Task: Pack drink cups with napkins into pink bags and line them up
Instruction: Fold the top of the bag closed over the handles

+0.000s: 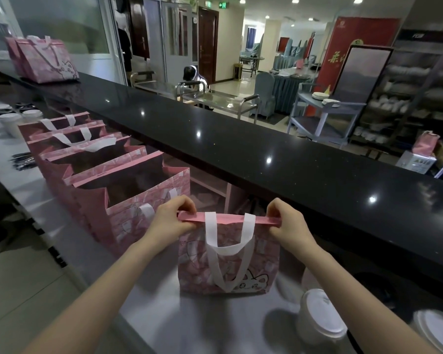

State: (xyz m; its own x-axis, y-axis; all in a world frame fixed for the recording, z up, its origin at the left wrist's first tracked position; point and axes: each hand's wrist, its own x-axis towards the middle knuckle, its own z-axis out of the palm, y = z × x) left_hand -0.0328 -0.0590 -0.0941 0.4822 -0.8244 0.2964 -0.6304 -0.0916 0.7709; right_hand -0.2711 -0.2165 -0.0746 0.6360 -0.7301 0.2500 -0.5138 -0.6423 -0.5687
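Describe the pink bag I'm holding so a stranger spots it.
Below the long black counter, open pink bags line the grey worktop. The held bag is nearest, flat and closed, left hand and right hand pinching its top edge.

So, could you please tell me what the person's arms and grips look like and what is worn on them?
Nothing worn is visible. The left arm and the right arm are bare up to the frame's edge, with no sleeve showing. The left grip and the right grip are ungloved hands; no ring, watch or bracelet shows on fingers or wrists.
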